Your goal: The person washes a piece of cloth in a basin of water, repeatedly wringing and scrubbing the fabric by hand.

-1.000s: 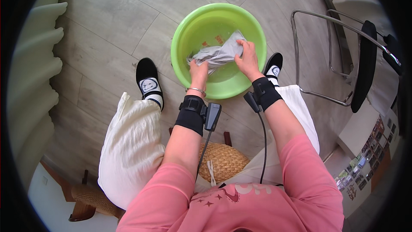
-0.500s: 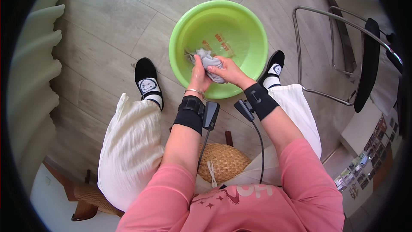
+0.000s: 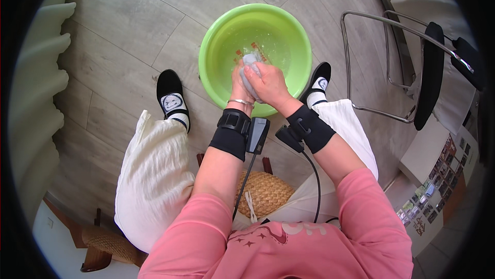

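A wet grey cloth (image 3: 251, 61) is bunched up between my two hands, above the near side of a light green plastic basin (image 3: 205, 47). My left hand (image 3: 239, 83) is closed around the cloth from the left, its fingers partly hidden behind it. From the right, my right hand (image 3: 270, 83) wraps over the cloth with the thumb on top. Water with small bubbles or splashes shows in the basin, over orange-red printing on its bottom. Whether the cloth is a garment or a rag I cannot tell.
The basin stands on a grey wood-look floor (image 3: 124, 36) between my feet in black shoes (image 3: 170, 85). A metal-framed chair (image 3: 346, 62) is at the right, a pale curtain (image 3: 49, 72) at the left. Below me is a woven seat (image 3: 265, 194). Cables run from both wristbands.
My hands have closed tighter around the cloth, squeezing it into a narrower, more upright bundle. The right hand has turned over it. The whole view has shifted slightly.
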`<control>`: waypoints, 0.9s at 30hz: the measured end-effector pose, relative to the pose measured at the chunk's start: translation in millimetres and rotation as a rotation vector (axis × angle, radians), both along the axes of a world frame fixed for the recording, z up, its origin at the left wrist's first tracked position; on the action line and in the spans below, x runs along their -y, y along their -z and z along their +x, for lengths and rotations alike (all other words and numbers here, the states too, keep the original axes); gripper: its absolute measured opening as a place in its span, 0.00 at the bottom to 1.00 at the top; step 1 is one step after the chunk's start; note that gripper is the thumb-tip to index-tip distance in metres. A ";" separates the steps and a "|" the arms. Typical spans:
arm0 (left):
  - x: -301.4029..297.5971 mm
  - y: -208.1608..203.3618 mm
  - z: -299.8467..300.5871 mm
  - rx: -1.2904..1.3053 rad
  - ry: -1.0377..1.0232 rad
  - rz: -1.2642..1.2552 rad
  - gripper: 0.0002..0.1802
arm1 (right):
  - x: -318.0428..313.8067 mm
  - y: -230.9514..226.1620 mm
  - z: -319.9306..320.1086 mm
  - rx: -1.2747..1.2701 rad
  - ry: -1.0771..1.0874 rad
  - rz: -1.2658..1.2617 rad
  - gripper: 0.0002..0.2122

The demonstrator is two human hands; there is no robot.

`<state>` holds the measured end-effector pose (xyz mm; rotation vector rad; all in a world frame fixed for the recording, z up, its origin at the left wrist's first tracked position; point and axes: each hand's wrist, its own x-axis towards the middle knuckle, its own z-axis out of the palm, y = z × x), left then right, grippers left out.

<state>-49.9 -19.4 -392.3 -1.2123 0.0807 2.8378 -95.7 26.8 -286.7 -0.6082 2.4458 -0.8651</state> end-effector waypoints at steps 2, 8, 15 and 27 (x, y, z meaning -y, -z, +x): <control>-2.5 -6.3 1.2 0.027 -0.097 0.010 0.15 | 4.1 8.1 -8.5 -0.043 0.005 0.051 0.15; -7.3 -29.7 -19.0 0.349 0.038 -0.416 0.16 | -17.2 37.3 -46.2 -0.090 -0.006 0.326 0.15; 20.2 -22.7 -5.2 0.303 0.382 -0.509 0.21 | -89.2 84.5 -57.6 0.038 0.295 0.315 0.20; 17.3 28.9 26.2 0.420 0.720 -0.634 0.36 | -82.7 139.3 -8.2 0.086 0.133 0.313 0.23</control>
